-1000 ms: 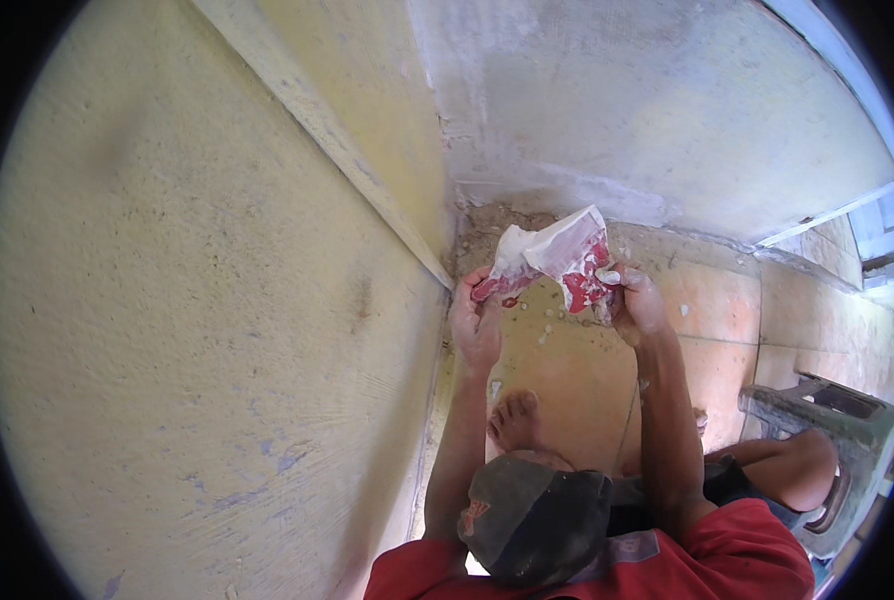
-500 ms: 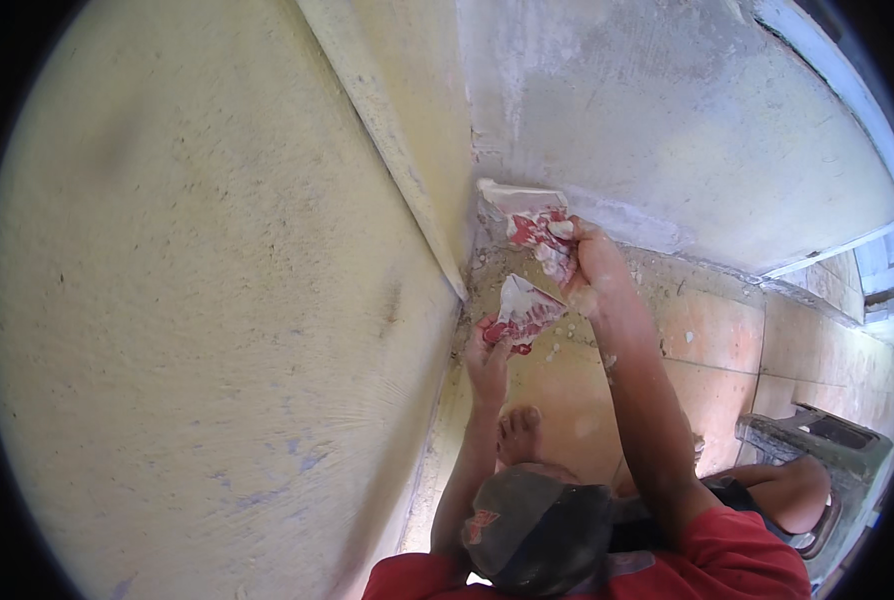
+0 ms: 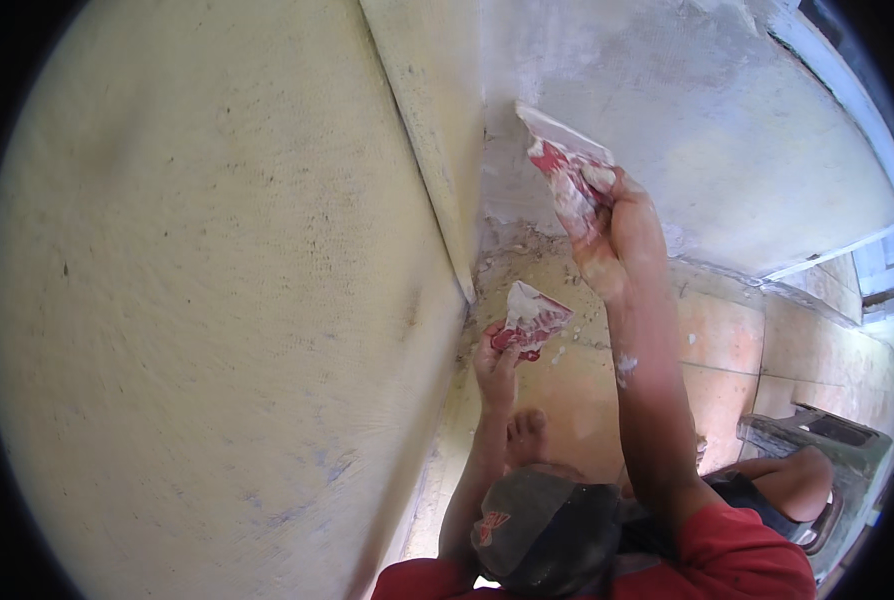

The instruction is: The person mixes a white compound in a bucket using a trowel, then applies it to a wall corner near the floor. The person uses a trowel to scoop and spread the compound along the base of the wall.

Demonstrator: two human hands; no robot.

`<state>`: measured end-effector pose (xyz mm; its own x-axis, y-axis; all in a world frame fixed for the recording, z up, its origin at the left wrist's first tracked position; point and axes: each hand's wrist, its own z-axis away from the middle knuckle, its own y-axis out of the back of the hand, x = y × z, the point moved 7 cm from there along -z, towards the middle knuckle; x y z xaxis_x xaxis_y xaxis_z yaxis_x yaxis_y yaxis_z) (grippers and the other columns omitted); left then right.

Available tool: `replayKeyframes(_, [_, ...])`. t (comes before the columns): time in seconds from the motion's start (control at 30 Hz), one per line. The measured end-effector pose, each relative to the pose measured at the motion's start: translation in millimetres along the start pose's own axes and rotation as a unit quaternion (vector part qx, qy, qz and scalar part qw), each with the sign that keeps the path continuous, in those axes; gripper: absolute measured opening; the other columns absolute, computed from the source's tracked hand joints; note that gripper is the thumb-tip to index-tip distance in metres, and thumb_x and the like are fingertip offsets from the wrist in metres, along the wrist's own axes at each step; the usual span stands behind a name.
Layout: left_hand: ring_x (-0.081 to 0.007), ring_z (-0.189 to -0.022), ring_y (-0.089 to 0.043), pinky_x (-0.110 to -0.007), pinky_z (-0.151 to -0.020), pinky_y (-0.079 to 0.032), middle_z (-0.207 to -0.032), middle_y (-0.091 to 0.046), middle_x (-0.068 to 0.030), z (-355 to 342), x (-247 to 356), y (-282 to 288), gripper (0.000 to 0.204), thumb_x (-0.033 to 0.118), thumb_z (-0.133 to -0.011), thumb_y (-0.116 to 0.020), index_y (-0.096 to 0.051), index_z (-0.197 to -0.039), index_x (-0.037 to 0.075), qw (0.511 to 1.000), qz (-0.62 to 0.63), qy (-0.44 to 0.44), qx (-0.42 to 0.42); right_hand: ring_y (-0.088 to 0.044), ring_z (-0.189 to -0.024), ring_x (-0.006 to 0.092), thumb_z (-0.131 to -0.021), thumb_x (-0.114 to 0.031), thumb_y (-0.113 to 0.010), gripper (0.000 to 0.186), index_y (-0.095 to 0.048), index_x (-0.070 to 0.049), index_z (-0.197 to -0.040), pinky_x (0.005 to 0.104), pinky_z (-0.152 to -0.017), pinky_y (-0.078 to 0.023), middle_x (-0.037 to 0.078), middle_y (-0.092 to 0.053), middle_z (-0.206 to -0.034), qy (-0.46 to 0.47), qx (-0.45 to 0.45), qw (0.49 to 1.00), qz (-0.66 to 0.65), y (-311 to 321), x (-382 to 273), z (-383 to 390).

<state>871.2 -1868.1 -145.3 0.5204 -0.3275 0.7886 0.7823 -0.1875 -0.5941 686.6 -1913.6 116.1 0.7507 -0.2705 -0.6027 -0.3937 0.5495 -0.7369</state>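
The right hand (image 3: pixel 607 235) is raised and closed around the lower end of a red, putty-smeared scraper (image 3: pixel 565 160). Its long axis runs up and to the left, and its broad edge lies against the grey-white wall (image 3: pixel 707 130) close to the corner. Lower down, the left hand (image 3: pixel 495 362) grips a second red scraper (image 3: pixel 532 318) — blade angled up and right — above the tiled floor (image 3: pixel 727 340), just beside the yellow wall (image 3: pixel 217 300).
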Motion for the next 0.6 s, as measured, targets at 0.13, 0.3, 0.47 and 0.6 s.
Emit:
replayKeyframes(0.13, [-0.0206, -0.096, -0.068, -0.034, -0.079, -0.062, -0.116, -0.064, -0.0129, -6.0, -5.2, 5.5, 0.04, -0.005, -0.094, -0.058, -0.049, -0.132, -0.003, 1.0, -0.003, 0.017, 0.024, -0.073, -0.086, 0.0287, -0.105, -0.011, -0.037, 0.026, -0.054, 0.007, -0.115, 0.0385, -0.075, -0.067, 0.019, -0.068, -0.105, -0.073, 0.054, 0.995, 0.035, 59.5, 52.0, -18.1])
replayKeyframes(0.3, [-0.0235, -0.093, -0.069, -0.036, -0.075, -0.063, -0.116, -0.063, -0.0142, -10.3, -5.3, -9.7, 0.04, -0.007, -0.092, -0.054, -0.048, -0.131, -0.002, 0.999, -0.006, 0.03, 0.01, -0.075, -0.085, 0.0272, -0.108, -0.014, -0.035, 0.028, -0.053, 0.007, -0.113, 0.0371, -0.076, -0.067, 0.021, -0.069, -0.102, -0.151, 0.054, 0.985, 0.066, 72.1, 85.7, -73.5])
replayKeyframes(0.47, [-0.0226, -0.093, -0.069, -0.035, -0.075, -0.063, -0.116, -0.064, -0.0142, -12.4, -6.7, -1.8, 0.041, -0.007, -0.092, -0.053, -0.048, -0.132, -0.002, 1.0, 0.005, 0.026, -0.004, -0.074, -0.084, 0.0302, -0.106, -0.01, -0.035, 0.024, -0.051, 0.006, -0.1, 0.0387, -0.076, -0.068, 0.02, -0.067, -0.098, -0.096, 0.071, 0.993, 0.021, 34.8, 71.0, -102.7])
replayKeyframes(0.6, [-0.0227, -0.095, -0.069, -0.036, -0.077, -0.062, -0.117, -0.064, -0.0143, -14.5, -4.4, -4.8, 0.04, -0.006, -0.093, -0.053, -0.048, -0.133, -0.002, 0.999, 0.008, 0.032, -0.008, -0.074, -0.086, 0.0309, -0.105, -0.008, -0.035, 0.023, -0.051, 0.005, -0.095, 0.0383, -0.077, -0.068, 0.017, -0.064, -0.094, -0.052, 0.06, 0.997, 0.001, 9.8, 52.7, -94.4])
